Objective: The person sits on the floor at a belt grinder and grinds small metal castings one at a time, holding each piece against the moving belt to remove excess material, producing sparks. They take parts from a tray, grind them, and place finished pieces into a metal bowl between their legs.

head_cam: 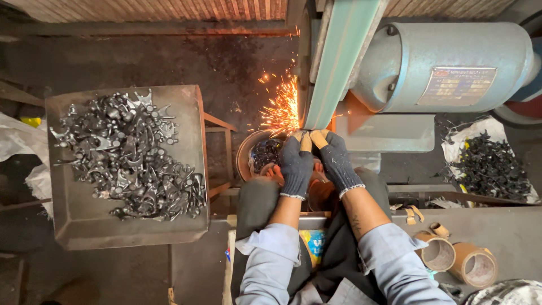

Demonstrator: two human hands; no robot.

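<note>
Small workpiece (305, 134): mostly hidden, pinched between both gloved hands and pressed to the lower end of the green sanding belt (333, 68); orange sparks (282, 110) fly left. Left hand (296, 164) and right hand (337, 161): dark knit gloves, fingertips pressed together on the piece. Just below the sparks, round bowl (248, 155) of dark parts. Left, metal tray (84, 220) heaped with dark forged pieces. Right, grey-blue motor (451, 62); cardboard rolls (457, 260) near the right elbow
</note>
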